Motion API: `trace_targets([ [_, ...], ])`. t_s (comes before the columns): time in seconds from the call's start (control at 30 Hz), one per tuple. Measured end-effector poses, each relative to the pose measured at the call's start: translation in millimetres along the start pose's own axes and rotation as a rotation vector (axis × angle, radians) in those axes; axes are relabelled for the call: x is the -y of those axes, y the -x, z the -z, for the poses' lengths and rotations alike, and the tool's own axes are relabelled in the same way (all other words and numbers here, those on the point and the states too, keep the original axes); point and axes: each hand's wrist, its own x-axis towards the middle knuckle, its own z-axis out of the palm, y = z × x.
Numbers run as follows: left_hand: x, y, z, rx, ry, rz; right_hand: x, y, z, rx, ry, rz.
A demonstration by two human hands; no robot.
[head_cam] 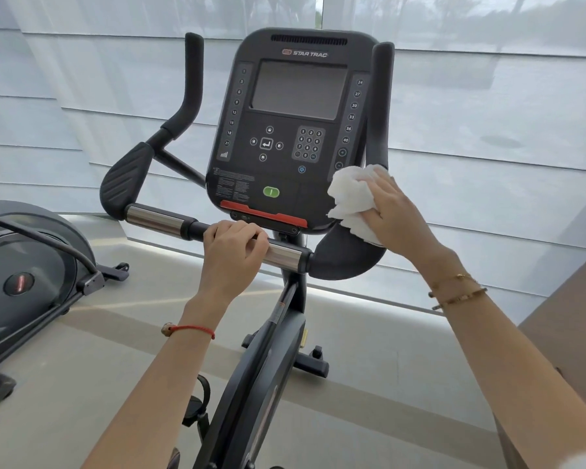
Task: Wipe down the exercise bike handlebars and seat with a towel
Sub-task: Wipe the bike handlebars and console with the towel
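Careful: your right hand (pixel 391 211) presses the bunched white towel (pixel 351 198) against the right handlebar (pixel 347 253), just beside the console (pixel 295 130), where it could brush buttons; your left hand (pixel 232 247) grips the chrome crossbar (pixel 156 220).

Pale blinds (pixel 487 130) cover windows; grey floor (pixel 115 384); perhaps an elliptical machine (pixel 24 265) left.

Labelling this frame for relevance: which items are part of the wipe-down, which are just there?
In the job:
towel, held by right hand
right handlebar
left hand gripping the crossbar

Just there:
console
neighbouring machine
window blinds
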Motion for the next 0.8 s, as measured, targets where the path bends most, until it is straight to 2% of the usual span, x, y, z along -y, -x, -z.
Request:
trace_targets([
  [0.17,8,-6,5,0.062,-0.021,-0.035,6,21,-2,0.058,-0.007,0.162],
  [0.3,16,-8,11,0.064,0.072,-0.092,34,45,-7,0.096,0.01,0.282],
  [0.4,31,-7,17,-0.03,0.001,-0.132,49,50,-22,0.102,0.237,0.343],
  [0.5,55,-10,23,-0.05,-0.099,-0.066,61,43,-41,0.127,0.486,0.333],
  [0.6,75,-9,24,-0.05,-0.158,-0.022,76,23,-62,0.153,0.608,0.331],
  [0.8,76,-12,25,-0.026,-0.187,0.021,118,-24,-109,0.237,0.534,0.176],
])
